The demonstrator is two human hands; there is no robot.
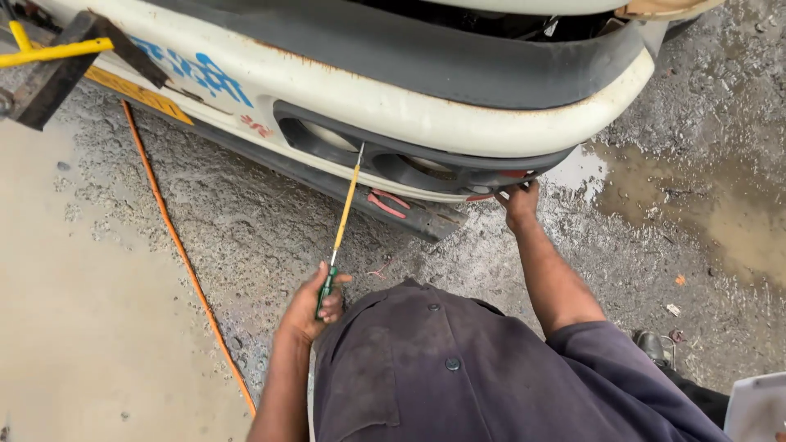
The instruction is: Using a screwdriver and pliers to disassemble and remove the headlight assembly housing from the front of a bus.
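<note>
The left hand (309,309) grips a long screwdriver (342,223), tip at the bumper's (458,123) grille opening. The right hand (519,205) clasps the bumper's lower edge. The bumper looks still mounted.

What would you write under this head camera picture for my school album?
Left hand pokes a long screwdriver into a white car bumper; right hand grips its lower edge.

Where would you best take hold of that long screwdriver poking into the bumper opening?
By its green handle, from the near, lower end, as the left hand does now. The long yellow shaft is thin and slants up into the dark bumper opening, so only the thicker handle offers a firm grip. The right hand grips the bumper's lower edge.
</note>
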